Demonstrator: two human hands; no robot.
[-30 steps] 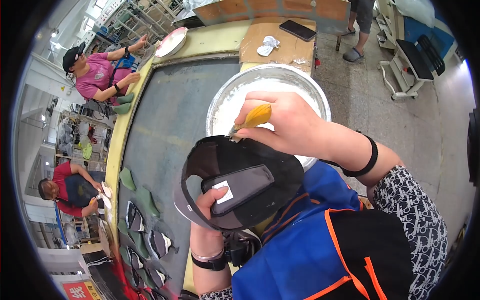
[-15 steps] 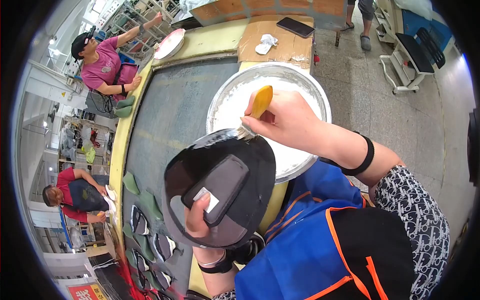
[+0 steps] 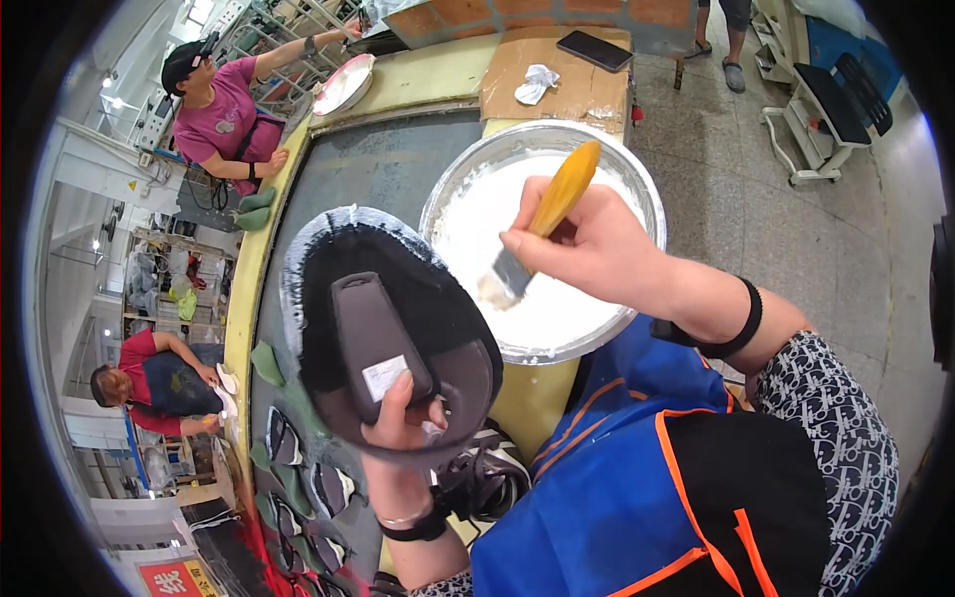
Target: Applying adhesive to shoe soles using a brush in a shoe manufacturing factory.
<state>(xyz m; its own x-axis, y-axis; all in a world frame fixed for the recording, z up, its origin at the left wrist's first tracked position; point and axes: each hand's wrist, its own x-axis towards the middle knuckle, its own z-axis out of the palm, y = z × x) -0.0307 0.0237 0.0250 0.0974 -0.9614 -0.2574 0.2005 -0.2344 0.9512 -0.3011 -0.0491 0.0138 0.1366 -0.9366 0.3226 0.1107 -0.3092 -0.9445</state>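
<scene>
My left hand (image 3: 398,423) grips a dark shoe upper (image 3: 438,279) by its lower end, the thumb beside a white label (image 3: 384,376) on the tongue. A band of wet white paste runs along the upper's far and left edge. My right hand (image 3: 617,254) is closed round a brush (image 3: 569,187) with a yellow handle. Its paste-coated bristles point down over the white paste (image 3: 577,323) in a large metal bowl (image 3: 652,204). Brush and upper are apart. My left fingers behind the upper are partly hidden.
On the table's left side lie several dark shoe uppers (image 3: 331,490) and green foot-shaped pieces (image 3: 267,364). A phone (image 3: 595,50) and crumpled tissue (image 3: 537,84) rest on cardboard (image 3: 497,70) behind the bowl. Two people (image 3: 224,114) work along the left edge. A whitish basin (image 3: 344,85) stands far left.
The brush has left the upper's edge and moved right and down over the bowl. My left hand has shifted the upper left and turned it, so more of the white-coated edge shows.
</scene>
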